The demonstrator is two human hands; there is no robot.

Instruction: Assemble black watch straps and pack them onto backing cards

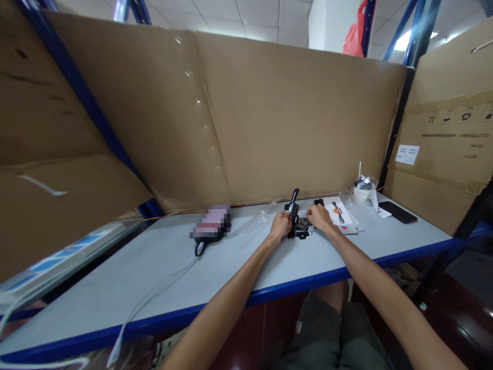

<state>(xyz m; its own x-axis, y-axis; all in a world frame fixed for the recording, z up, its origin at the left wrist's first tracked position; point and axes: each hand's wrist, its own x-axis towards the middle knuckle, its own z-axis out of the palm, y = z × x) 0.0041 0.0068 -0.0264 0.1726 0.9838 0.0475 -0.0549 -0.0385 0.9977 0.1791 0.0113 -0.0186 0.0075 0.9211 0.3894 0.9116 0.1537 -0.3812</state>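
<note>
My left hand (281,224) is wrapped round a black device with a long handle (294,197), which stands nearly upright over the table. Just to its right, my right hand (319,216) has its fingers curled together above several small parts. What those fingers hold, if anything, is too small to make out. Between my hands lie dark flat pieces (303,224), and a black plate with notches (302,235) rests nearer to me. Behind my right hand a black part (319,202) partly shows. A printed leaflet (337,211) picturing a long black tool lies beside that hand.
On the grey table (169,272) stand a phone-like device with a cable (211,224) at left and a plastic-wrapped white cup (364,190) at right. A black phone (398,211) lies near the right end. Cardboard panels (300,113) close off the back. Clear plastic (256,216) lies left of my hands.
</note>
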